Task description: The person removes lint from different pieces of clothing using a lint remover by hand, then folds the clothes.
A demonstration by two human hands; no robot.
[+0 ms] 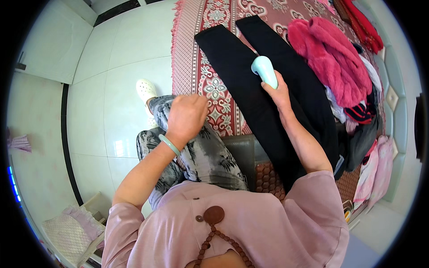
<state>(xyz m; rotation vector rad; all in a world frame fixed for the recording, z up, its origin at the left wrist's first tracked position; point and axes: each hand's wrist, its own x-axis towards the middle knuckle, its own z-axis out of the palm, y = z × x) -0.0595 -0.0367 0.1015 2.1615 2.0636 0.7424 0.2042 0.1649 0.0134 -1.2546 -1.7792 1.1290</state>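
Observation:
My right hand grips the handle of a mint-green handheld fabric shaver. The shaver's rounded head is over the black trousers, near the gap between the legs; whether it touches the cloth is hard to tell. These trousers lie stretched out lengthwise on the bed, their leg ends pointing away from me. My left hand, with a pale green bangle at the wrist, is raised above my patterned grey trousers. Its fingers are curled in, the palm faces away from view, and nothing shows in it.
A red patterned bedspread with a fringed edge covers the bed. Right of the black trousers are a pink fluffy garment and heaped clothes, beside the padded headboard. Left are a tiled floor and a cloth-covered stool.

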